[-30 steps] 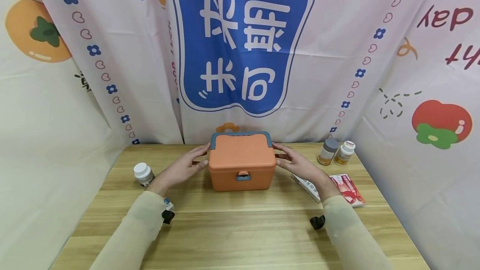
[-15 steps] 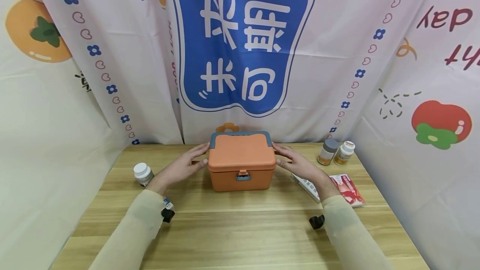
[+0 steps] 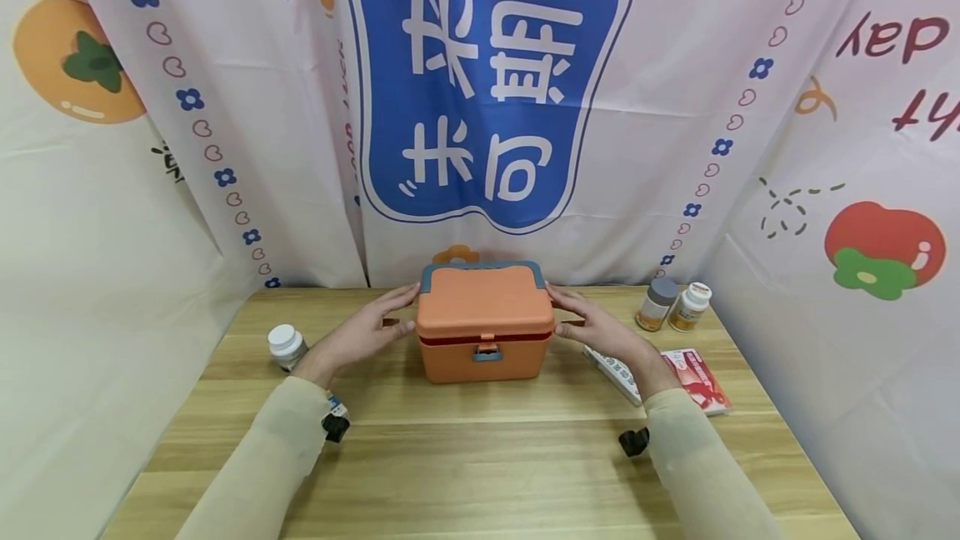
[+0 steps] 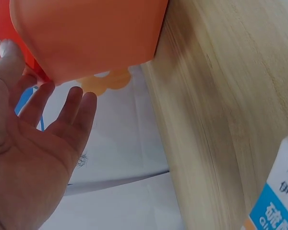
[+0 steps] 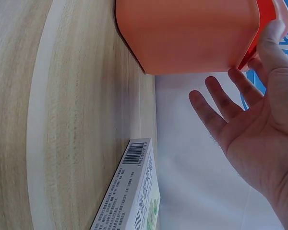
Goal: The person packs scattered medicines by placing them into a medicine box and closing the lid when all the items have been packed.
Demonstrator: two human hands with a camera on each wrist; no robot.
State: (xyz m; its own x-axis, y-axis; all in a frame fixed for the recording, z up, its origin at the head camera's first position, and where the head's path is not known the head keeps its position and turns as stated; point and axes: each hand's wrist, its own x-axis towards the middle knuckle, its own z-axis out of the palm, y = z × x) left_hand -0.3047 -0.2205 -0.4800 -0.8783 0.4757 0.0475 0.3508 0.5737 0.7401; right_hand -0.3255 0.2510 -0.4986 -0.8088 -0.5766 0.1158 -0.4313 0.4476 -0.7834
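Note:
An orange storage box [image 3: 483,361] with a blue handle [image 3: 540,277] and a front latch [image 3: 487,353] stands at the table's back. Its orange lid [image 3: 483,302] is raised slightly, with a dark red gap along the front. At the lid's left end is my left hand [image 3: 367,330], fingers extended and thumb at the rim. My right hand [image 3: 600,330] touches the opposite end likewise. Both wrist views show the thumbs by the bright red lid edge and the other fingers spread. Inside the box is hidden.
A white-capped bottle [image 3: 287,347] stands left; a blue-and-white carton [image 4: 278,201] lies by my left wrist. On the right are a grey-capped bottle [image 3: 655,304], another white-capped bottle [image 3: 690,307], a red-and-white box [image 3: 697,382] and a white carton [image 5: 129,187]. Fabric walls surround the table.
The lid's front edge has risen a little from the box, and a dark red gap has appeared beneath it. Both hands stay at its ends, nearly still.

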